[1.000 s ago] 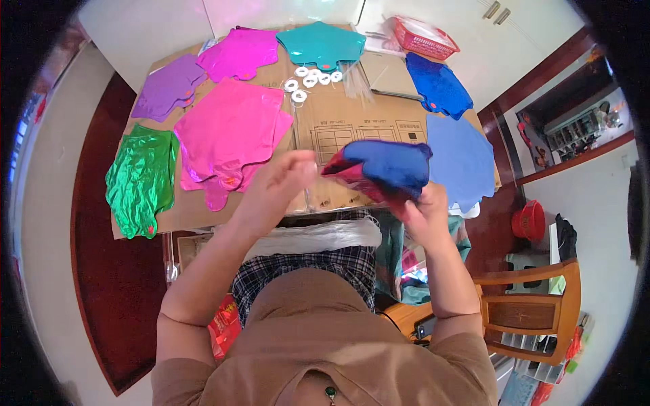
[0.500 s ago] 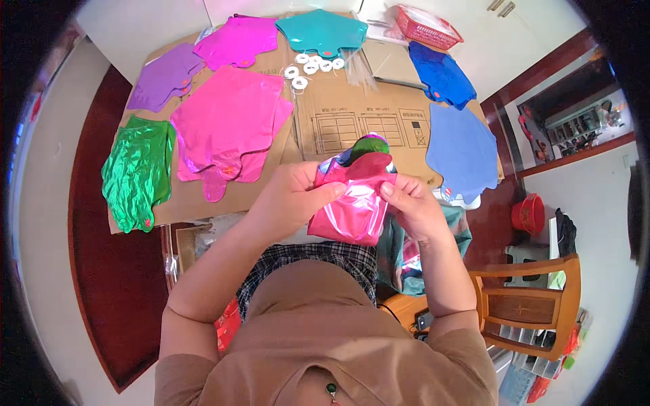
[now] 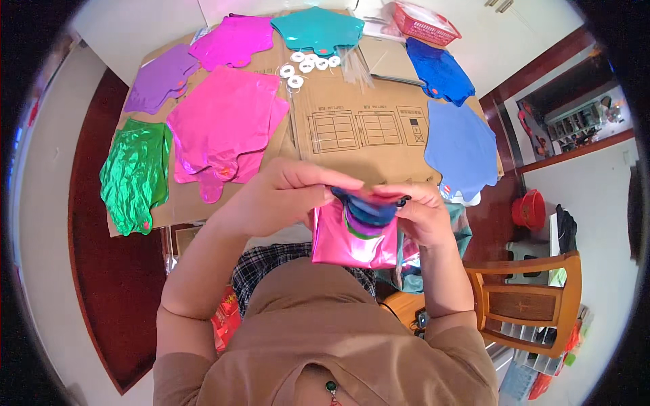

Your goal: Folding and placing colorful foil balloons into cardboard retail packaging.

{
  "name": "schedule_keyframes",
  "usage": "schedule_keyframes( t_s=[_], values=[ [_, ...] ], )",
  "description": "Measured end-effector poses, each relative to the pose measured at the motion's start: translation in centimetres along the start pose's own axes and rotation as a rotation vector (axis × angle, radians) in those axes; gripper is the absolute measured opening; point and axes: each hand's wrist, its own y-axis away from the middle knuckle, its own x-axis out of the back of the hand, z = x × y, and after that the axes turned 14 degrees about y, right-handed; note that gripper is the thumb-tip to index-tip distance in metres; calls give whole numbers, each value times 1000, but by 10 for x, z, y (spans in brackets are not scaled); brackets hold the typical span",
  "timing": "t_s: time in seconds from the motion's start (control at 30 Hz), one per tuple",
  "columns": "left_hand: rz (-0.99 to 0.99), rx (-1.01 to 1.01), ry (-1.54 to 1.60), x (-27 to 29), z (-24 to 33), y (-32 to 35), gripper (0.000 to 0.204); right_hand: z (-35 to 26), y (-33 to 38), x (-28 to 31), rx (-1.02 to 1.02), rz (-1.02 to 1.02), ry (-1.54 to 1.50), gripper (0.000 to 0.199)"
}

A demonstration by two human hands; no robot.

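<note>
A folded bundle of foil balloons (image 3: 330,245), shiny pink outside, is held in front of my belly at the table's near edge. Blue, purple and green layers show where its top folds over, slightly blurred. My left hand (image 3: 291,188) pinches the bundle's upper left edge between thumb and fingers. At the upper right edge, my right hand (image 3: 426,211) grips it the same way. Beyond, flat foil balloons lie in piles: pink (image 3: 220,122), green (image 3: 134,172), purple (image 3: 157,80), magenta (image 3: 233,40), teal (image 3: 317,30), dark blue (image 3: 440,71) and light blue (image 3: 462,149).
Brown cardboard (image 3: 365,162) covers the table. Several white ribbon rolls (image 3: 295,82) lie near clear straws (image 3: 356,71) at the back. Behind stands a red basket (image 3: 425,27). A teal bag (image 3: 462,231) hangs by my right arm; a wooden chair (image 3: 525,306) and red bucket (image 3: 528,211) are at right.
Both hands have moved slightly down with the bundle, toward my body. Its top, which stood up before, is now bent over toward me, showing the blue, purple and green layers.
</note>
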Motion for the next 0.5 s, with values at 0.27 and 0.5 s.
schedule_keyframes(
  t_s=[0.27,0.5],
  values=[
    [-160,-20,427,4,-5,-5,16,0,-9,19,120,-171,17,40],
    [218,14,218,-2,-9,-3,8,-34,-2,1,460,-96,1118,47]
  ],
)
